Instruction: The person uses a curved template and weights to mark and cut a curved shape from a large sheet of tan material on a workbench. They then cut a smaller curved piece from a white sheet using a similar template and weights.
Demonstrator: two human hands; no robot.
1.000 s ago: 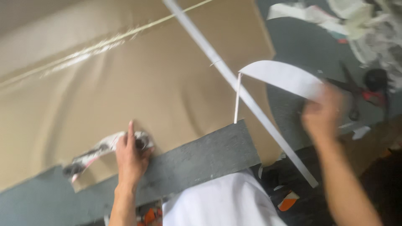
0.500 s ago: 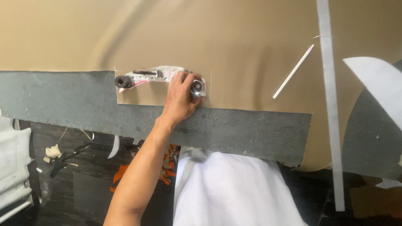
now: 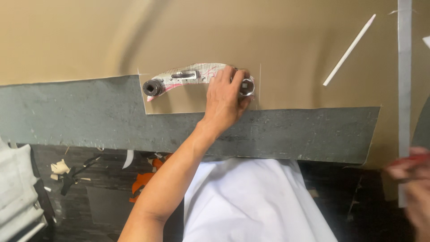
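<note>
We looked down on a wide tan sheet (image 3: pixel 215 31) spread over the grey desk (image 3: pixel 89 121), whose bare surface showed as a long band along the sheet's near cut edge. A long grey straightedge (image 3: pixel 404 80) lay at the far right, with a thin white stick (image 3: pixel 349 50) slanting just left of it. On the sheet near the notch lay a curved paper pattern (image 3: pixel 188 75), weighted by a dark socket (image 3: pixel 152 87) at its left end and a metal socket (image 3: pixel 246 87) at its right. Our left hand (image 3: pixel 225 99) pressed down on the pattern, fingers wrapped around the metal socket. Our right hand (image 3: pixel 414 188) was blurred at the right edge, beside something red; we could not tell its grip.
</note>
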